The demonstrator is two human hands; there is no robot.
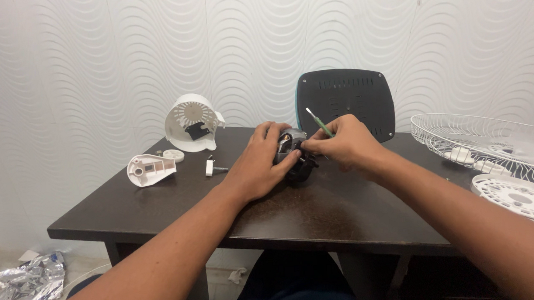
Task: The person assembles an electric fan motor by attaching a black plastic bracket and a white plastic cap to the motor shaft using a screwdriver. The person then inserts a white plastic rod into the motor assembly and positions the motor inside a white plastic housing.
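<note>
A small dark fan motor (294, 156) with metal parts rests near the middle of the dark wooden table (319, 217). My left hand (259, 162) wraps around its left side and grips it. My right hand (347, 143) is closed on a thin tool with a green handle (318, 122), held like a pen. The tool's upper end points up and left above the motor; its lower end is hidden by my fingers at the motor.
A white round motor cover (190, 122), a white bracket piece (150, 169), a small white disc (173, 155) and a small white part (210, 167) lie at the left. A dark vented panel (347, 103) leans on the wall. A white wire fan guard (492, 144) and a white disc (519, 197) sit right. Crumpled foil (21, 283) is on the floor.
</note>
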